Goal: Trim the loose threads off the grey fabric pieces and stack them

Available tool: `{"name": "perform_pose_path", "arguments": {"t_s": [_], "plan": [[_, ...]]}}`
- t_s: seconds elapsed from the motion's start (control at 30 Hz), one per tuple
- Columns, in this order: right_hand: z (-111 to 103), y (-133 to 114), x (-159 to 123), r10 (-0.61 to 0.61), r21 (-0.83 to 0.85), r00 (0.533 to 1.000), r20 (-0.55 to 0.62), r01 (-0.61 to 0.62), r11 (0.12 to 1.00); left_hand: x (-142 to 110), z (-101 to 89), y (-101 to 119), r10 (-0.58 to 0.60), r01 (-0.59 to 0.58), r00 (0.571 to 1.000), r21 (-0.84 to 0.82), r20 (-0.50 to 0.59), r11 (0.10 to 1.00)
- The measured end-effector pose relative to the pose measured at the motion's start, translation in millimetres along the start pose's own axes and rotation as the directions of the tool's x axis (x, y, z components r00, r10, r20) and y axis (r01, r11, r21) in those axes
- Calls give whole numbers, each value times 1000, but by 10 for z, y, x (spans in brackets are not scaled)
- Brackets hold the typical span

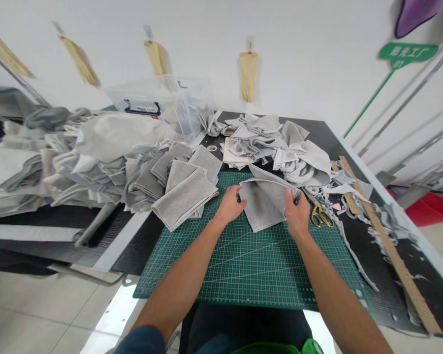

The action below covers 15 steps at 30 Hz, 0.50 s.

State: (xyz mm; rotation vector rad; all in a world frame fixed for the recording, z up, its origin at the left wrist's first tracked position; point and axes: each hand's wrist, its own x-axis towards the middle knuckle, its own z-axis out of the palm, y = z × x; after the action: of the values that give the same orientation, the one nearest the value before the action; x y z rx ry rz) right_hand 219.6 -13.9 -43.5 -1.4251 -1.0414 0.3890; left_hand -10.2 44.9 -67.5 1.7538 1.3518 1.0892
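Note:
A folded grey cloth piece [263, 204] lies on the green cutting mat [251, 265]. My left hand [229, 205] grips its left edge with closed fingers. My right hand [297, 212] pinches its right edge, thumb on top. Both forearms reach in from the bottom of the view. A neat stack of folded grey cloths [186, 189] sits just left of my left hand. Gold-handled scissors [320, 215] lie on the table right beside my right hand.
A heap of loose grey cloth pieces [273, 142] lies behind the mat. A larger pile of fabric [96, 152] and a clear plastic bin [158, 101] fill the left. A long wooden ruler [384, 241] and fabric scraps lie along the right edge. Yellow gloves [248, 73] hang on the wall.

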Motion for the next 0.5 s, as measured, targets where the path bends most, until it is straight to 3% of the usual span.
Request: {"name": "perform_pose_path", "arguments": {"t_s": [0.13, 0.23, 0.4, 0.5], "plan": [[21, 101, 62, 101, 227, 995, -10, -96, 969, 76, 23, -111, -111, 108, 991, -31, -78, 994], [53, 134, 80, 208, 432, 976, 67, -216, 876, 127, 5, -160, -132, 128, 988, -55, -81, 990], [80, 107, 47, 307, 540, 933, 189, -360, 761, 85, 12, -73, 17, 6, 992, -184, 126, 983], [73, 56, 12, 312, 554, 912, 268, -411, 724, 33, 32, -2, 65, -37, 990, -205, 128, 978]]}}
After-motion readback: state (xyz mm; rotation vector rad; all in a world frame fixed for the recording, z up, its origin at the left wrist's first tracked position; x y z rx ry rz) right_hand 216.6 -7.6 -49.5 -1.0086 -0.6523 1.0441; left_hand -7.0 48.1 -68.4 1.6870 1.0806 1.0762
